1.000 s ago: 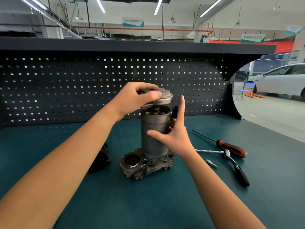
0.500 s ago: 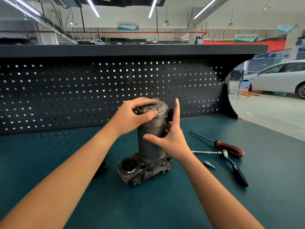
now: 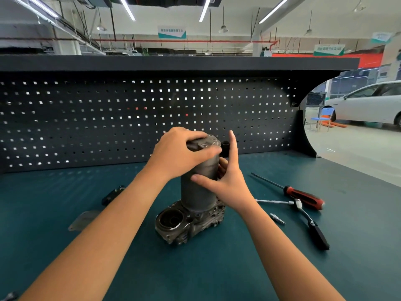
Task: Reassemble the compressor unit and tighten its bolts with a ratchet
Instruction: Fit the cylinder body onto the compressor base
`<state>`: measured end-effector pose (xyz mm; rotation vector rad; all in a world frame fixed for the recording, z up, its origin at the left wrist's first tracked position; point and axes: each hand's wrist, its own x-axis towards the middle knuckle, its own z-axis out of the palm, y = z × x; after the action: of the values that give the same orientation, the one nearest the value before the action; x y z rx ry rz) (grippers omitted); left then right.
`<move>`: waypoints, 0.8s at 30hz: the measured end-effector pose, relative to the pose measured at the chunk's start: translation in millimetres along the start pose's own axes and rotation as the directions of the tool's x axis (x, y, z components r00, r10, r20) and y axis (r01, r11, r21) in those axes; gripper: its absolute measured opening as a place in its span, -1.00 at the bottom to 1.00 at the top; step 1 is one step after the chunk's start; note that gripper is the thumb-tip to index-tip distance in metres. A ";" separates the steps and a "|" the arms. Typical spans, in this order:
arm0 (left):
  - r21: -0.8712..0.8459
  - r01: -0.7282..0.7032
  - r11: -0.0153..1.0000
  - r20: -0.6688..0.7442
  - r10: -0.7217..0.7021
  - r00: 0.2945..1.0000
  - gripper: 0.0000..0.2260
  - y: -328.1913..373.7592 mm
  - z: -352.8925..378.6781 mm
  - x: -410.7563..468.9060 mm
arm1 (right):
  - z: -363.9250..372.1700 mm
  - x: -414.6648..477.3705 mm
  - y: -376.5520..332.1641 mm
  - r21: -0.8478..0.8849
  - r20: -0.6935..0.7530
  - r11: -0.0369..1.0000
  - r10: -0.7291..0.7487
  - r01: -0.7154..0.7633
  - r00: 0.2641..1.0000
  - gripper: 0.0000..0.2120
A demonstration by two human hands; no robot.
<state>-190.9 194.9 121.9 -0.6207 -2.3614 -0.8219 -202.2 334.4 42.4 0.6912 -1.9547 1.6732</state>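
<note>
The grey compressor unit [image 3: 196, 193] stands upright on the green bench, its cylinder rising from a cast base [image 3: 188, 222]. A round metal end cap [image 3: 209, 142] sits on top of the cylinder. My left hand [image 3: 178, 155] grips that cap from the left, thumb across its front. My right hand [image 3: 225, 179] holds the cylinder's right side, with the thumb on the front and the index finger pointing straight up. A ratchet [image 3: 308, 222] with a black handle lies to the right, beside a loose bolt [image 3: 277, 218].
A red-handled screwdriver [image 3: 301, 195] lies behind the ratchet. A flat grey plate [image 3: 83, 219] and a dark part [image 3: 112, 194] rest left of the unit. The black pegboard [image 3: 108, 118] closes off the back of the bench; the bench ends at the right.
My left hand has lowered the cap from a tilted spot above the open cylinder down onto its top. The right hand stays on the cylinder's side.
</note>
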 end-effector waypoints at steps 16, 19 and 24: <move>-0.564 0.071 0.823 0.078 -0.033 0.996 -0.64 -28.5 7.3 -12.7 | -0.8 1.8 -4.4 -0.114 0.086 0.989 -0.089 0.099 0.992 -0.02; -0.552 0.056 0.832 0.048 -0.035 0.998 -0.70 -26.7 8.3 -11.9 | 0.5 2.0 -4.9 -0.133 0.076 0.986 -0.093 0.103 0.993 -0.14; -0.513 0.030 0.858 0.072 0.007 0.997 -0.71 -26.1 -0.4 -8.6 | 0.8 2.7 -3.3 -0.112 0.050 0.990 -0.083 0.089 0.995 -0.19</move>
<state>-199.5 174.3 106.1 -0.8583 -2.2046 -1.4826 -202.1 332.9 46.5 0.7642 -2.0046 1.4942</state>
